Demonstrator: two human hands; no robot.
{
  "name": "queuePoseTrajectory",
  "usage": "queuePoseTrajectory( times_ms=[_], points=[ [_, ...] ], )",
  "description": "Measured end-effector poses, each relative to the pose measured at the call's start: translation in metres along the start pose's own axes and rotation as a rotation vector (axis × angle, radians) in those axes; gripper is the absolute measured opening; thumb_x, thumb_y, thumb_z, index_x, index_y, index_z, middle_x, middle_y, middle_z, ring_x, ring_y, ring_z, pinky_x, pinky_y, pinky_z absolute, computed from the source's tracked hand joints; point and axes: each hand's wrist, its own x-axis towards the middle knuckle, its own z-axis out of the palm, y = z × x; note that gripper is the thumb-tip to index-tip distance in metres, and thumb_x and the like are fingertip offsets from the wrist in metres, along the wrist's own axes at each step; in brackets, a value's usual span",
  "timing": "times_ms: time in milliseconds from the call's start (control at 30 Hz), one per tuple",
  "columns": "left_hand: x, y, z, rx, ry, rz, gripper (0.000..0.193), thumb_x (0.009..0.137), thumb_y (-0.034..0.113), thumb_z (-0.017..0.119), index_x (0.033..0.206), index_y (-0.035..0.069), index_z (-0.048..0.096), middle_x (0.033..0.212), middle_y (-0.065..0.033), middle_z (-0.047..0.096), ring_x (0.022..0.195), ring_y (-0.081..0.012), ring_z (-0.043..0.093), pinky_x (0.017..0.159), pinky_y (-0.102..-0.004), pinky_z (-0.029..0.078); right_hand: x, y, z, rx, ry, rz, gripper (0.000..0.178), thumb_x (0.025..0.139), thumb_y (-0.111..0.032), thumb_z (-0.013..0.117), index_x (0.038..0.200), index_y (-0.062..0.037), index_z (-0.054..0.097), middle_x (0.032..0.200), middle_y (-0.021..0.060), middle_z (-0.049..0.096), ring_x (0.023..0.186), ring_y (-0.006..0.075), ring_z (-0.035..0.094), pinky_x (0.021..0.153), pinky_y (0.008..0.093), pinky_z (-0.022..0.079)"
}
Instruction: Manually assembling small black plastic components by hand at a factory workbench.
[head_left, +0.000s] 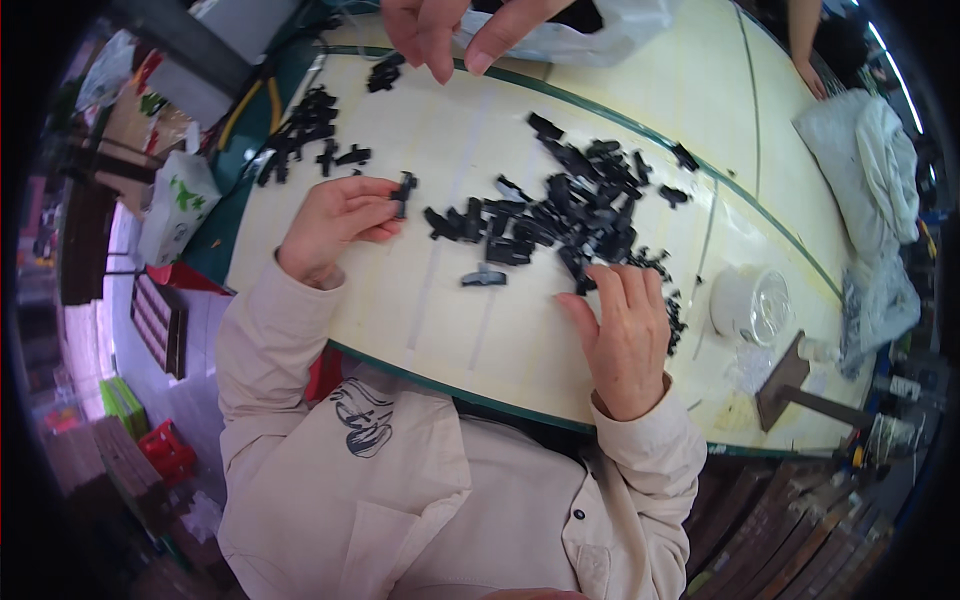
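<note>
My left hand is closed, pinching a small black plastic part upright between thumb and fingers above the white table. Over the near right edge of a loose pile of similar black parts, my right hand reaches with its thumb apart from its curved fingers. Its fingertips meet the pile, and I see nothing held in them. A single black part lies just in front of the pile, between my hands. Smaller black pieces are scattered beside my right hand.
More black parts lie at the far left. Across the table, another person's hand hangs near a clear plastic bag. At right are a white tape roll, a brown metal stand and white bags. Another person's arm shows at far right.
</note>
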Motion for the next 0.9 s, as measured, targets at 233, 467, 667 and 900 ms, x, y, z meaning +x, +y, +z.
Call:
queuePoseTrajectory(
  times_ms=[233, 467, 667, 900],
  points=[
    [-0.005, 0.013, 0.020, -0.123, -0.058, 0.081, 0.025, 0.082, 0.004, 0.062, 0.106, -0.005, 0.059, 0.086, -0.0109, 0.065, 0.072, -0.0140, 0.064, 0.067, -0.0231, 0.053, -0.013, 0.003, 0.003, -0.086, 0.143, 0.014, 0.017, 0.069, 0.000, 0.068, 0.083, -0.0017, 0.059, 0.081, 0.0106, 0.057, 0.073, 0.0274, 0.053, 0.063, 0.0352, 0.044],
    [-0.014, 0.051, 0.060, -0.194, -0.253, 0.160, 0.022, 0.079, 0.004, 0.066, 0.099, -0.005, 0.061, 0.081, -0.0104, 0.065, 0.070, -0.0144, 0.065, 0.065, -0.0237, 0.053, -0.021, 0.002, -0.004, 0.011, 0.236, 0.130, 0.019, 0.069, 0.001, 0.071, 0.086, -0.0018, 0.061, 0.082, 0.0115, 0.059, 0.073, 0.0268, 0.057, 0.061, 0.0336, 0.046],
    [-0.003, 0.071, 0.086, -0.194, -0.380, 0.133, 0.023, 0.079, 0.005, 0.067, 0.098, -0.006, 0.061, 0.080, -0.0104, 0.065, 0.070, -0.0141, 0.065, 0.065, -0.0222, 0.053, -0.028, 0.008, -0.007, 0.054, 0.273, 0.165, 0.020, 0.068, 0.001, 0.072, 0.085, -0.0013, 0.061, 0.082, 0.0117, 0.059, 0.072, 0.0267, 0.057, 0.061, 0.0337, 0.046],
    [0.003, 0.080, 0.112, -0.132, -0.414, 0.129, 0.016, 0.080, 0.005, 0.066, 0.090, -0.005, 0.059, 0.083, -0.0105, 0.064, 0.074, -0.0173, 0.066, 0.067, -0.0231, 0.055, -0.035, 0.013, -0.008, 0.099, 0.330, 0.153, 0.021, 0.067, 0.002, 0.072, 0.084, 0.0000, 0.061, 0.080, 0.0122, 0.059, 0.071, 0.0272, 0.057, 0.061, 0.0332, 0.046]
  ],
)
